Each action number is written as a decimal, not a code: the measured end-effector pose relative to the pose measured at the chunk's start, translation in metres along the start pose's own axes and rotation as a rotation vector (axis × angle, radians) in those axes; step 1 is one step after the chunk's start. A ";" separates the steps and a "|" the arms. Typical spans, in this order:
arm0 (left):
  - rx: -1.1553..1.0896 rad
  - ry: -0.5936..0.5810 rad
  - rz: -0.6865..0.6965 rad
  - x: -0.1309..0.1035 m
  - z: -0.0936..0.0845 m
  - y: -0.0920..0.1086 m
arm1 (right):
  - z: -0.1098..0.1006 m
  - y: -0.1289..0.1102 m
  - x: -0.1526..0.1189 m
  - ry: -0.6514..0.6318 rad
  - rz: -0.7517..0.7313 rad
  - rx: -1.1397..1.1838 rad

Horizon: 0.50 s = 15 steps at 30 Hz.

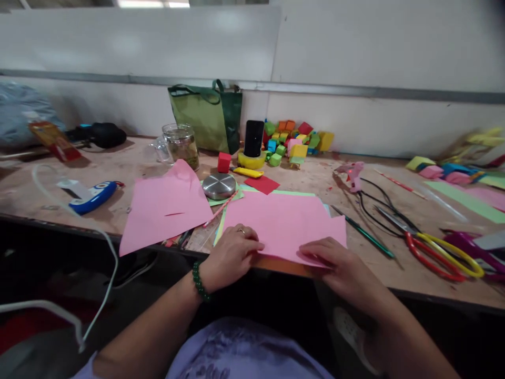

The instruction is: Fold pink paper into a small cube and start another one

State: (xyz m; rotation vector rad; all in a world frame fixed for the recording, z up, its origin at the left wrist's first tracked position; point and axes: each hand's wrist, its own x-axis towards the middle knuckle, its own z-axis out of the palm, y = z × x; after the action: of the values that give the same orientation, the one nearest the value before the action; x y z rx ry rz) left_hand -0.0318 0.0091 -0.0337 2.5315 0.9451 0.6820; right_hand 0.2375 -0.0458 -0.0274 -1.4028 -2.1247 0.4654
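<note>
A sheet of pink paper lies in front of me over other coloured sheets, its near edge at the table's front. My left hand, with a ring and a green bead bracelet, is closed on the left part of that edge. On its right part my right hand bends its fingers around the paper; the thumbs are partly hidden. Another pink sheet with a small slit lies to the left, overhanging the edge. Beyond the paper are a red paper piece, a yellow cutter and a round metal lid.
Scissors, a green pen and a pink glue gun with a black cord lie right. A glass mug, green bag, phone and several paper cubes stand behind. A white cable hangs left.
</note>
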 end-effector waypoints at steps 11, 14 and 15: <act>-0.008 0.075 -0.338 0.013 0.006 0.000 | -0.003 0.004 0.034 0.068 0.483 0.162; 0.033 0.029 -0.381 0.016 0.002 0.002 | -0.002 0.005 0.035 0.056 0.501 0.076; 0.044 0.016 -0.387 0.017 0.000 0.002 | -0.002 0.004 0.035 0.042 0.505 0.042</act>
State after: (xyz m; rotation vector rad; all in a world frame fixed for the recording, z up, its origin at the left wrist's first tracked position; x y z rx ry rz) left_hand -0.0200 0.0192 -0.0273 2.2808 1.4172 0.5666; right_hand 0.2308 -0.0117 -0.0192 -1.9071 -1.7025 0.6565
